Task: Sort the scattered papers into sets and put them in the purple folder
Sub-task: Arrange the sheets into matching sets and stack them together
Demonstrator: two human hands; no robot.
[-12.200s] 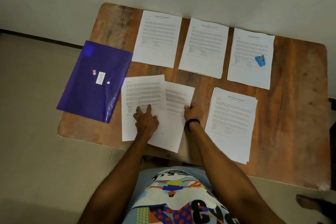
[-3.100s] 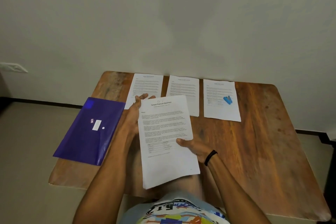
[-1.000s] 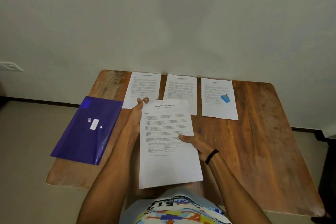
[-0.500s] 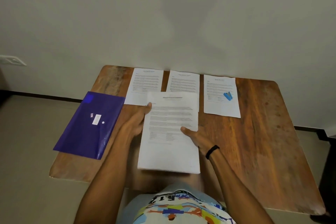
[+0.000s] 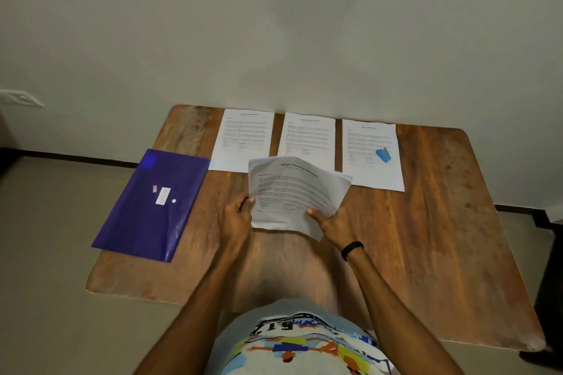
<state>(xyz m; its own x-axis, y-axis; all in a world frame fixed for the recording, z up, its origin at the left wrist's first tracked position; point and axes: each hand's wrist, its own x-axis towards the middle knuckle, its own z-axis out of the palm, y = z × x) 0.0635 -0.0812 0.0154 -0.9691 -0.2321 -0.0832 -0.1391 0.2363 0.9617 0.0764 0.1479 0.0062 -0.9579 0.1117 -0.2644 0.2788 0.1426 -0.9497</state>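
At frame centre, a paper set (image 5: 297, 189) is being pinched at its lower edge by the left hand (image 5: 236, 218) and right hand (image 5: 333, 224). Squaring-up is judged to be under way. Next, insertion into the purple folder (image 5: 152, 204), lying flat at left, is being called for.

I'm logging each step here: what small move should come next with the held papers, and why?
Probably tap the held stack square on the table: left hand and right hand grip its lower edge, and its sheets look fanned and bent.
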